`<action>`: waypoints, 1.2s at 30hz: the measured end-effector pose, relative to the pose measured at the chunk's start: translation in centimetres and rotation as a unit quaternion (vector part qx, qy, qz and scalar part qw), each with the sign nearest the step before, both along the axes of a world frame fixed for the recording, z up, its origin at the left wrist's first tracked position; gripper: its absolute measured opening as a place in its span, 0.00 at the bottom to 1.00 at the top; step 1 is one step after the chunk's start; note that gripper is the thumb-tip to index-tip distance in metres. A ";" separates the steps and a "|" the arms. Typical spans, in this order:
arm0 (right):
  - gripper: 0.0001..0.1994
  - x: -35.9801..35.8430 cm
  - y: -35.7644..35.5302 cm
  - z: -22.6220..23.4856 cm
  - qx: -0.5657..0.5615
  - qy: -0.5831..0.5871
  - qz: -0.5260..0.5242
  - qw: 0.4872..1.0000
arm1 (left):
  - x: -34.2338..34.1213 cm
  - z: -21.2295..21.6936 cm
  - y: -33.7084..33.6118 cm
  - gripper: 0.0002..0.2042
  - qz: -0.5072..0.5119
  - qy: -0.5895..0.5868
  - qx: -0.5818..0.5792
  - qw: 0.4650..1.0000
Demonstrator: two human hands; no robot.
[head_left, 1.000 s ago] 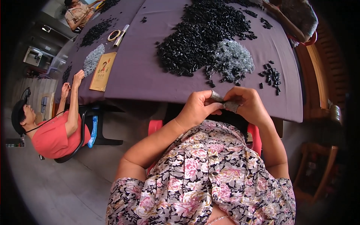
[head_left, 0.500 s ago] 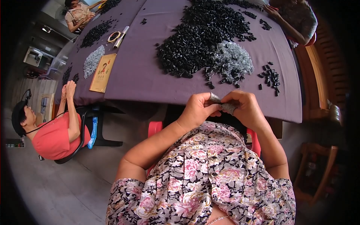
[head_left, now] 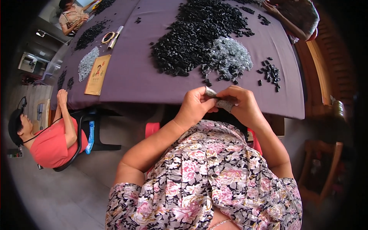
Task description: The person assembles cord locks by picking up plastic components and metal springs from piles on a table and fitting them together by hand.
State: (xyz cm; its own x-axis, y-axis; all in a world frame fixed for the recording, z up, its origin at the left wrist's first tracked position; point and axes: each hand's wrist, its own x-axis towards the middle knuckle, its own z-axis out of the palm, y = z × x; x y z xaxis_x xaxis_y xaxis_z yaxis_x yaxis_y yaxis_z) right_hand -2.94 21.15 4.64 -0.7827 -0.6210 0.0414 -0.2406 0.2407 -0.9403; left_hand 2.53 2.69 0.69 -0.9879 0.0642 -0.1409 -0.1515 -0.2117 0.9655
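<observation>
My left hand (head_left: 194, 106) and my right hand (head_left: 243, 105) meet just off the table's near edge, in front of my floral shirt. Both are closed, thumbs and fingers pinched together. Grey wraps cover a fingertip on each hand. Between the fingertips shows a small black piece (head_left: 216, 98), mostly hidden by the fingers. Just beyond lies a large heap of small black plastic pieces (head_left: 184, 50), with a pile of clear, shiny small parts (head_left: 232, 57) against its right side. A smaller group of black pieces (head_left: 271, 74) is farther right.
The purple-covered table (head_left: 126, 76) also bears a yellow booklet (head_left: 97, 74), a tape roll (head_left: 108, 37), a silvery tube (head_left: 115, 37) and more small piles. A person in red (head_left: 57, 147) sits left; two others work at the far corners. A wooden chair (head_left: 321, 168) stands right.
The whole view has shifted a little, so the table and piles sit further left. My hands stay together at the table edge. The person in red has lowered their hands slightly.
</observation>
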 end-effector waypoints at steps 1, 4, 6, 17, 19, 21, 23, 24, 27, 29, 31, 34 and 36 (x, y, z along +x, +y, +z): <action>0.12 0.0 -0.2 -0.1 0.007 0.035 0.003 0.999 | -0.1 0.0 0.0 0.05 0.006 -0.004 0.009 1.000; 0.14 0.5 -0.4 0.2 0.017 0.074 0.007 0.997 | -0.2 0.3 0.2 0.03 0.032 0.006 -0.009 0.999; 0.17 0.4 -0.3 -0.4 0.009 0.131 0.010 0.991 | -0.1 0.4 0.3 0.04 0.032 0.004 -0.005 0.999; 0.22 -0.7 -0.6 -2.3 -0.099 0.074 -0.009 0.992 | -0.7 0.3 0.2 0.07 0.065 0.028 0.025 0.997; 0.22 -1.3 -0.3 -3.3 -0.128 0.073 -0.005 0.989 | -0.6 0.3 0.3 0.08 0.050 0.025 0.030 0.998; 0.21 -1.5 0.0 -3.9 -0.143 -0.023 -0.002 0.989 | -0.6 0.3 0.2 0.07 0.020 0.018 0.039 0.999; 0.19 -1.4 0.2 -2.6 -0.104 -0.001 -0.003 0.995 | -0.5 0.4 0.2 0.07 0.011 0.003 0.023 1.000; 0.18 -1.4 0.3 -2.1 -0.064 0.021 -0.002 0.998 | -0.4 0.4 0.2 0.07 0.003 -0.011 0.007 1.000; 0.15 -1.4 0.6 -1.6 -0.016 0.070 0.010 0.997 | 0.0 1.0 0.2 0.06 -0.002 -0.029 -0.016 0.999; 0.14 -1.3 0.7 -2.2 -0.031 0.032 0.000 0.999 | 0.0 1.0 0.1 0.06 -0.007 -0.029 -0.025 0.999; 0.12 -1.1 0.8 -2.3 -0.047 -0.006 -0.007 0.999 | 0.1 0.9 0.3 0.06 -0.010 -0.030 -0.033 0.999; 0.10 -0.8 0.9 -2.0 -0.050 -0.083 -0.004 0.995 | 0.3 0.8 0.6 0.05 -0.005 -0.019 -0.043 0.999; 0.10 -0.9 1.0 -2.4 -0.047 -0.060 -0.006 0.997 | 0.3 0.9 0.7 0.04 -0.002 -0.014 -0.062 0.998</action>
State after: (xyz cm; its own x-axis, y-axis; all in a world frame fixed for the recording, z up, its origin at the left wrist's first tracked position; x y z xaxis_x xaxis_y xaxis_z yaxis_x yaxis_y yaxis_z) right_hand -3.85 22.11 2.21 -0.7926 -0.6097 0.0049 -0.1236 0.1527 -0.9805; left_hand 2.82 3.36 1.64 -0.9834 0.0480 -0.1748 -0.1785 -0.0893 0.9799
